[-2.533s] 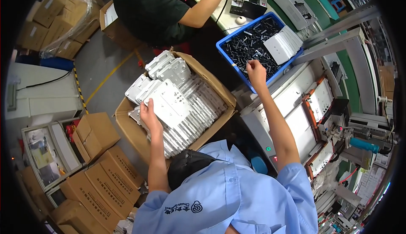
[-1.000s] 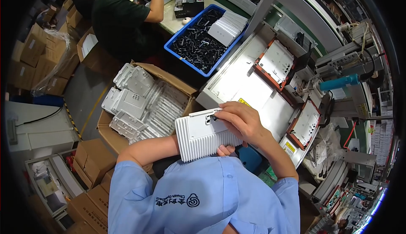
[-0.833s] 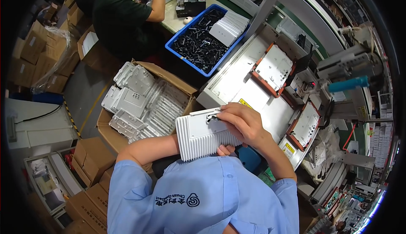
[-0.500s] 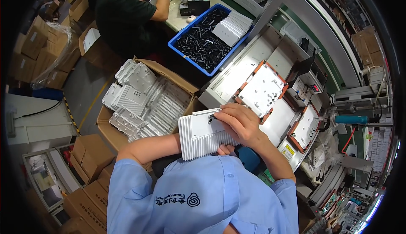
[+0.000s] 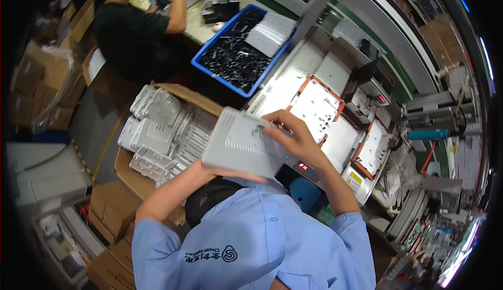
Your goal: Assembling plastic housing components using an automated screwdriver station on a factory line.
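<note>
A pale grey finned metal housing (image 5: 238,140) is held tilted in front of my chest, slightly blurred by motion. My left hand (image 5: 233,174) supports it from below, with fingers stretched along the near edge and partly hidden underneath. At its right side, my right hand (image 5: 296,135) is closed on the far right corner, the thumb over the face. Beside that thumb sits a small dark fitting (image 5: 258,130) on the housing; its exact kind is blurred.
Left of the housing, a cardboard box (image 5: 191,98) holds stacked metal housings (image 5: 160,127). Beyond is a blue bin (image 5: 196,62) of small black parts and flat metal pieces. On the right bench lie two orange-edged fixtures (image 5: 314,106) (image 5: 371,146). A co-worker (image 5: 131,33) sits at far left.
The housing has swung up and turned, tilting its flat face farther, and shifted slightly left. My left hand now shows beneath its near edge. The head view has also shifted.
</note>
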The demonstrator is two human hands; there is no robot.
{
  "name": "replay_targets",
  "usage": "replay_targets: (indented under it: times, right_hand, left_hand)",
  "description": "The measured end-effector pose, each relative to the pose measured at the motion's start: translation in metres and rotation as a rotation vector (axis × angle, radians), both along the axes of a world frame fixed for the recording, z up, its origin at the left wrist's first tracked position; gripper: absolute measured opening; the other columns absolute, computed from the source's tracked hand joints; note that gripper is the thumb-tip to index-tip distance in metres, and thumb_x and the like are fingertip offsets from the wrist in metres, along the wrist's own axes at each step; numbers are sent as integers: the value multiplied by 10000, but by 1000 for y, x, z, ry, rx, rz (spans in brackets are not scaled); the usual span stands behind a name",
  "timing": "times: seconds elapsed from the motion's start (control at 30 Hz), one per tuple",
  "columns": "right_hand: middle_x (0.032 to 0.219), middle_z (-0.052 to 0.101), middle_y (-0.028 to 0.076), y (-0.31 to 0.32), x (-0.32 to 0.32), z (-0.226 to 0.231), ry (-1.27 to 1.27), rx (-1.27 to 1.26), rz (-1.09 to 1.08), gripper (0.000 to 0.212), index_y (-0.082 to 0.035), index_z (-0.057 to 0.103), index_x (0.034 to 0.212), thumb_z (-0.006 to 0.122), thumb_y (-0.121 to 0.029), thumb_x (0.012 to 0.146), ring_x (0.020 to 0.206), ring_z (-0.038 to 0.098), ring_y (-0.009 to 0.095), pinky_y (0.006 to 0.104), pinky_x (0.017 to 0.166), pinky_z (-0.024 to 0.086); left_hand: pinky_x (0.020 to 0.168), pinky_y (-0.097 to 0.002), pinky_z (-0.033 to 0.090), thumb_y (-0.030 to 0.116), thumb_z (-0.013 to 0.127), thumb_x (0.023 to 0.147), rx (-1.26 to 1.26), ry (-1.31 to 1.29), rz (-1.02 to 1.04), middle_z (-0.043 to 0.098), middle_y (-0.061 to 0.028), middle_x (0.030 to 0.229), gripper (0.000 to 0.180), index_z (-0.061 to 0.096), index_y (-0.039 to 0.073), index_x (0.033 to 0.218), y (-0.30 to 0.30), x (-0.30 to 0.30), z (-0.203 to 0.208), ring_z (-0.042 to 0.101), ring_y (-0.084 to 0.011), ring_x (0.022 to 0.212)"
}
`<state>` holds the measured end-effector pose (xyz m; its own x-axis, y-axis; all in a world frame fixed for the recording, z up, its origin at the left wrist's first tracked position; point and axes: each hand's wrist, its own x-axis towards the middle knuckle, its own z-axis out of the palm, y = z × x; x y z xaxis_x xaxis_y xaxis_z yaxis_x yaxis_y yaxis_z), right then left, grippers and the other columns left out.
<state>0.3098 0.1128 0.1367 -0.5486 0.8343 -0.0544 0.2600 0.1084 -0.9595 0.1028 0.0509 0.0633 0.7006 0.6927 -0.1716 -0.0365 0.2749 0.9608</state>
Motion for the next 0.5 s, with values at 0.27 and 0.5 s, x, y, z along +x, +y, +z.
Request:
replay_targets:
  times: [0.27,0.5]
  right_hand:
    - [951,594,27,-29,-13,-59,246,-243,-558,252,-8,596,1092,604,-179,908,812,539,71,210,770,429]
    - [1007,576,96,-67,69,-83,-248,166,-1076,343,-5,520,1232,548,-173,935,790,560,143,266,682,460]
  left_hand:
    - [1044,-355,368,179,651,875,-547,-495,634,499,-121,1286,581,366,-11,1345,-12,-8,-9,481,-225,1198]
    - [965,-325,435,74,582,901,-611,-333,810,536,-106,1216,474,389,3,1328,-1,-3,-24,532,-206,1117]
